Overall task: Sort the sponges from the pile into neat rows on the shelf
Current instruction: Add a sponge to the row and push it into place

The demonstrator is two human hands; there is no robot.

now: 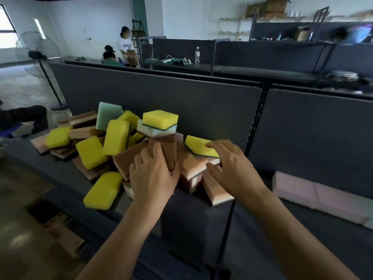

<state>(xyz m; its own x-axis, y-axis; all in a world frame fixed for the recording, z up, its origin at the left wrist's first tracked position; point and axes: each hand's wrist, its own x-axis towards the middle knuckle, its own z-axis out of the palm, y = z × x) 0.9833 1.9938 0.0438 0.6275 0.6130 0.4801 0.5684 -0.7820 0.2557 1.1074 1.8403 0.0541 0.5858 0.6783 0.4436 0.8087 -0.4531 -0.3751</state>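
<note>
On the left bay of the dark shelf (64, 170), against its back panel (181, 102), the pile (113, 142) of sponges is lying in a jumble, with yellow, brown and tan blocks pointing every way. At its middle a brown sponge (168, 150) is standing on end, long axis near upright. A white sponge (157, 131) is sitting flat just above it, and a yellow-topped sponge (160, 117) is lying flat on that. Behind, a green sponge (108, 115) is leaning on edge against the panel. At the front, a yellow block (103, 190) is hanging tilted over the shelf edge.

The left hand (153, 174) is gripping the brown sponge from the near side, fingers curled round its left face and thumb against its right. The right hand (232, 164) is staying spread and relaxed. Its fingertips are resting on a yellow sponge (195, 144) that is lying tilted, long axis running left to right. Its thumb is touching a tan sponge (193, 164) underneath. Another tan sponge (216, 188) is jutting past the shelf edge just below that hand.

In the right bay, pink sponges (314, 193) are lying flat side by side in a row, blurred.

Farther back, a bottle (197, 55) is standing on a bench (232, 67), and people are gathering by a fan (40, 51). The print on one white shirt (125, 45) is too blurred to read.
</note>
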